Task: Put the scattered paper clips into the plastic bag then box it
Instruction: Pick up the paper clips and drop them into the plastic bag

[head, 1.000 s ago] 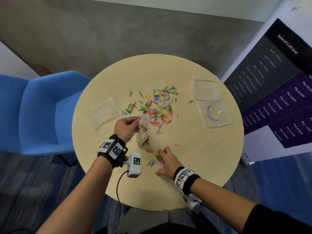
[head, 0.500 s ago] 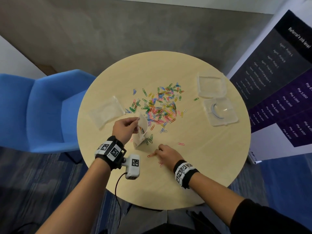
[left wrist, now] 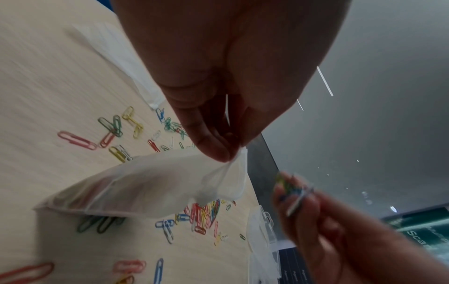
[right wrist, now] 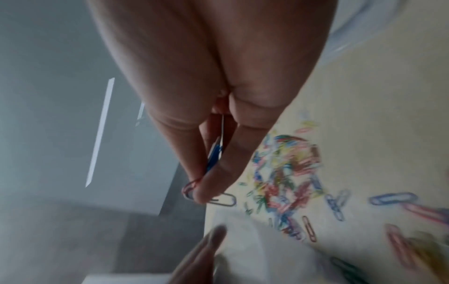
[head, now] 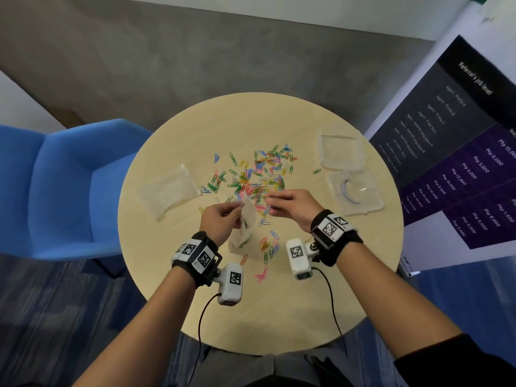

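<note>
Coloured paper clips [head: 261,177] lie scattered over the middle of the round table [head: 307,303], with a few more [head: 268,250] nearer me. My left hand [head: 223,219] pinches the mouth edge of a small clear plastic bag [head: 244,227] and holds it up off the table; some clips show inside it. In the left wrist view the bag [left wrist: 150,182] hangs from my fingertips [left wrist: 218,151]. My right hand [head: 282,202] hovers just right of the bag's mouth, pinching several clips [right wrist: 213,159] between thumb and fingers. A clear box base [head: 354,194] sits at the right.
The clear box lid [head: 342,152] lies behind the base near the table's right edge. A second flat plastic bag [head: 167,191] lies at the left. A blue chair [head: 61,185] stands left of the table, a printed banner [head: 458,152] to the right.
My right hand has risen from the near table with a pinch of clips and moved up beside the bag's mouth. The left hand still holds the bag, lifted slightly.
</note>
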`<state>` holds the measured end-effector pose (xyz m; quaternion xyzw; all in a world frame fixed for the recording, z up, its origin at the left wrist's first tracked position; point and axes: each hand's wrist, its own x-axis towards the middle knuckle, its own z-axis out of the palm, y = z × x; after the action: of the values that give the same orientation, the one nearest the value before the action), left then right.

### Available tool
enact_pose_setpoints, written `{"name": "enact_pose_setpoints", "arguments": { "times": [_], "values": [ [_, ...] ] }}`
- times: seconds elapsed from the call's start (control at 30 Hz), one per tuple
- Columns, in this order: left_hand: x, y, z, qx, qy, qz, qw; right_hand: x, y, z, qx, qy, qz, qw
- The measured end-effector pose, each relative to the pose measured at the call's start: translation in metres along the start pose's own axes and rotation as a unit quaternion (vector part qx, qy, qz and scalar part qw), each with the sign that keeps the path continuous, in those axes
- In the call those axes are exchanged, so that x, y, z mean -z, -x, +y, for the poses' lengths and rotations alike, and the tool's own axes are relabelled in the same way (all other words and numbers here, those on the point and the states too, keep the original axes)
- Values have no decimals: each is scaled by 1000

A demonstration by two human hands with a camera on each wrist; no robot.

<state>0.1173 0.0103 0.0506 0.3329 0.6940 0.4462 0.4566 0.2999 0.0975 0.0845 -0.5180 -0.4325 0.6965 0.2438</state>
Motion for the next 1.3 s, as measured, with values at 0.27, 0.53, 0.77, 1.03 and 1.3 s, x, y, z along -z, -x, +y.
{"name": "enact_pose_setpoints", "arguments": {
  "times": [0.27, 0.53, 0.77, 1.03, 1.3],
  "values": [
    [-2, -4, 6, -18, -17, -23, 999, -48, -8, -15, 29, 367, 21, 930],
    [37, -7, 10, -2, 66, 35, 997, -84, -16, -38, 110, 269, 9, 957],
    [107, -4, 8, -6, 74, 107, 992, -76, -83, 26, 102, 495, -11, 863],
    [150, 6, -10, 4, 51, 161, 986, -147, -105, 102, 162, 720, -178, 651],
    [123, 9, -24, 19, 65, 143, 987, -103, -64, 132, 242, 791, -210, 522]
  ]
}}
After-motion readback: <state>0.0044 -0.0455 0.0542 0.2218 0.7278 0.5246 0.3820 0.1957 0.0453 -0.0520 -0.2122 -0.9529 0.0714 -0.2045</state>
